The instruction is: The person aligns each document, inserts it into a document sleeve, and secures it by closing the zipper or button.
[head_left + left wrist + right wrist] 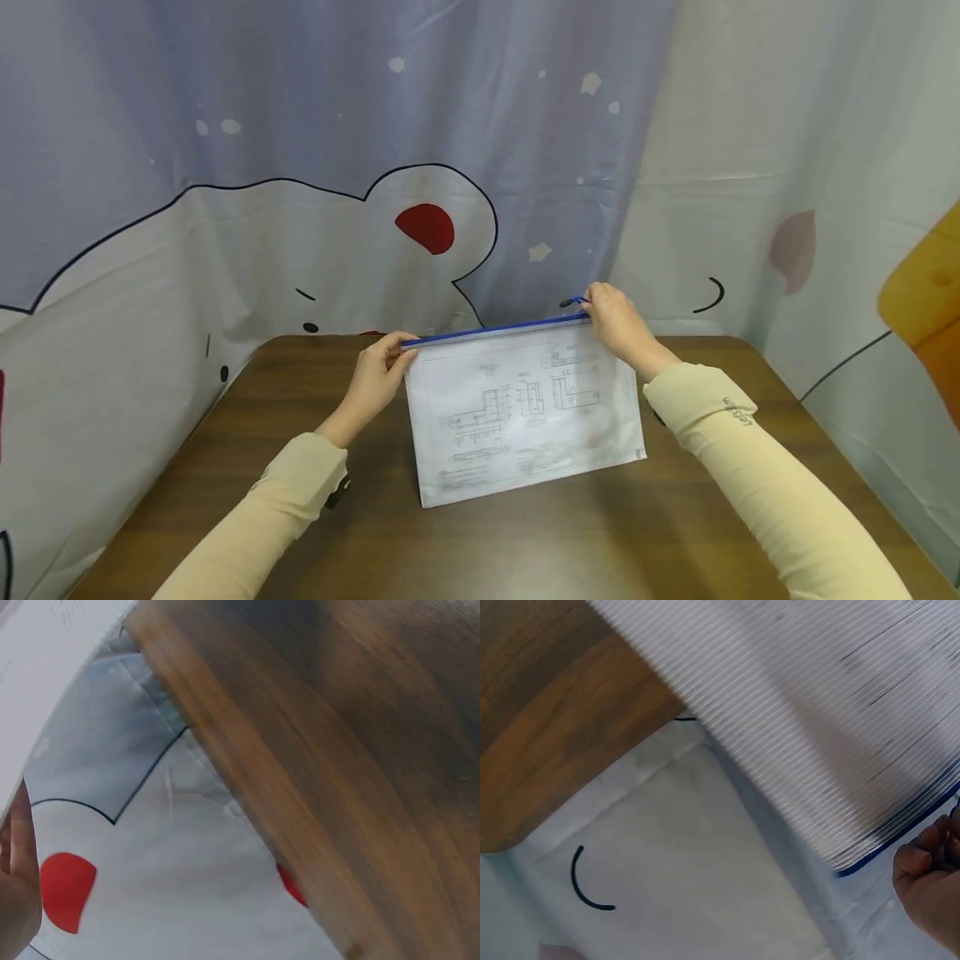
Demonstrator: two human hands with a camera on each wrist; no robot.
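A translucent zip document pouch point(525, 425) is held up over the table, tilted slightly, with a sheet of printed technical drawings inside. Along its top edge runs a blue zipper point(487, 330). My left hand point(377, 373) pinches the top left corner between thumb and fingers. At the zipper's right part, my right hand point(618, 329) pinches the slider area, where a blue cord with a dark tab point(567, 303) sticks out. The slider itself is hidden by the fingers. In the right wrist view, the pouch's ribbed surface point(780, 712) stretches beside the curled right hand point(930, 881).
A brown wood-grain table point(337, 533) lies beneath the pouch. Behind it and at both sides hangs a printed curtain point(300, 250) with cartoon shapes, close to the table's far edge.
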